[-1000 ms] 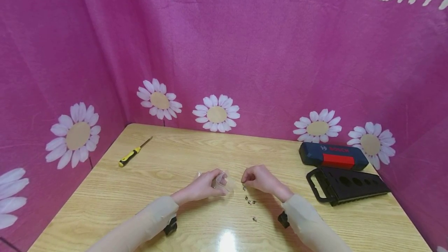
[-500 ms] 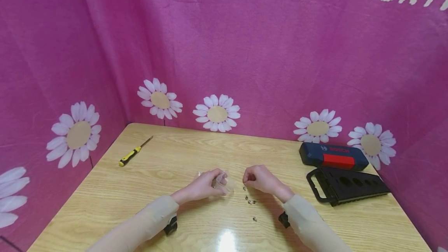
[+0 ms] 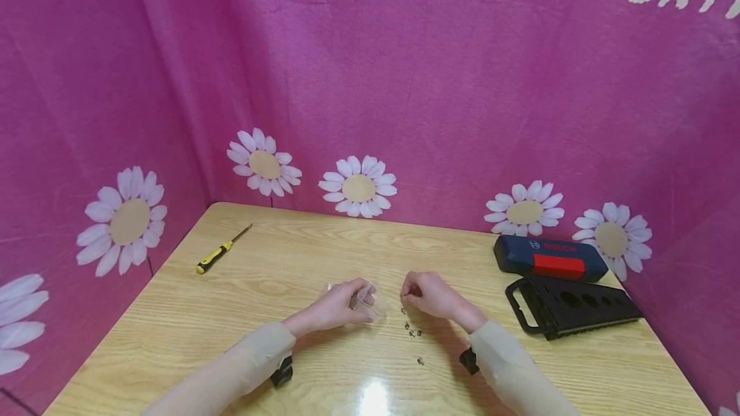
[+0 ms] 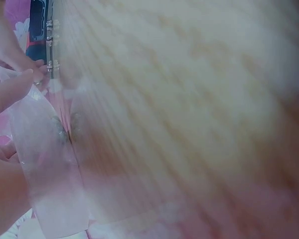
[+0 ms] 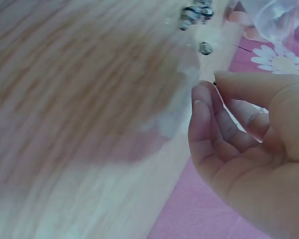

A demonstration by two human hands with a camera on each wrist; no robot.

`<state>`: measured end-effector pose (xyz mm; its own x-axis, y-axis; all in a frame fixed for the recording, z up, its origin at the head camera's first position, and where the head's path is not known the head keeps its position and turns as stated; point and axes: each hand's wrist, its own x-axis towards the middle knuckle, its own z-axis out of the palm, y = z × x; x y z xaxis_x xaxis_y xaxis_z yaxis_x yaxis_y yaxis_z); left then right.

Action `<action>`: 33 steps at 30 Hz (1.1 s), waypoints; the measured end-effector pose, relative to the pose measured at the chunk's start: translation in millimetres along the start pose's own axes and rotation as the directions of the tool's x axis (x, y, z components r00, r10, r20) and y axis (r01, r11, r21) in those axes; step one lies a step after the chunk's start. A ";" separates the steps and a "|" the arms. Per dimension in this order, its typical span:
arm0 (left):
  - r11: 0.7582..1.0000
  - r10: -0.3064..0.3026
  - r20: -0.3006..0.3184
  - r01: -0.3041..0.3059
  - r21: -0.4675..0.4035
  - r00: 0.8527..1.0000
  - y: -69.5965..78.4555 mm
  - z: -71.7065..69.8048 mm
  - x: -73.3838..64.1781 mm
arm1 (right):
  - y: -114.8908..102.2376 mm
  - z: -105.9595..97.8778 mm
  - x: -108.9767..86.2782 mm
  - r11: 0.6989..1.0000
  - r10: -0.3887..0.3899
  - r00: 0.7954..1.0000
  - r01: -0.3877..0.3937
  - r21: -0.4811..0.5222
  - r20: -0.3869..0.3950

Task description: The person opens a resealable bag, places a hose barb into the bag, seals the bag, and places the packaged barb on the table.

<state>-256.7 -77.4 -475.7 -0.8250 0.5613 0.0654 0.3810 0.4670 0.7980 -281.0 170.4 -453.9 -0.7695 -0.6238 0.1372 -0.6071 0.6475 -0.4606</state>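
Though hardly anything's shifted in 0.5 s, pick-up seems mid-step: L hand (image 3: 338, 307) grips clear bag (image 4: 47, 164), R hand (image 3: 432, 294) pinches tiny dark bit (image 5: 215, 83); 5 metal pcs (image 3: 412, 334) lie approx. midway betw. tabletop (image 3: 324, 246) side edges.

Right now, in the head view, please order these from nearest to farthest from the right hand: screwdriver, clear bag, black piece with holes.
1. Clear bag: in the left hand.
2. Black piece with holes: on the right side.
3. Screwdriver: far left, on the table.
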 end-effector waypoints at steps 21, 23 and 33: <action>0.998 -0.015 0.003 0.015 0.065 1.000 -1.2 -1.4 -1.4 | -48.4 -2.5 18.1 0.981 -0.130 0.991 0.126 0.147 0.015; 0.997 0.003 -0.001 -0.003 0.083 1.000 -2.0 -1.4 -1.9 | -50.6 -0.4 19.3 0.979 -0.127 0.991 0.121 0.162 0.027; 0.999 -0.001 -0.003 0.001 0.041 1.000 1.0 -1.9 -1.4 | -45.8 -11.7 13.2 0.984 -0.062 0.998 0.062 0.170 -0.009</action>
<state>-256.0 -79.0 -473.9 -0.8267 0.5587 0.0670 0.3973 0.4952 0.7726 -265.7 137.6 -420.7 -0.7322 -0.6588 0.1728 -0.6113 0.5238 -0.5933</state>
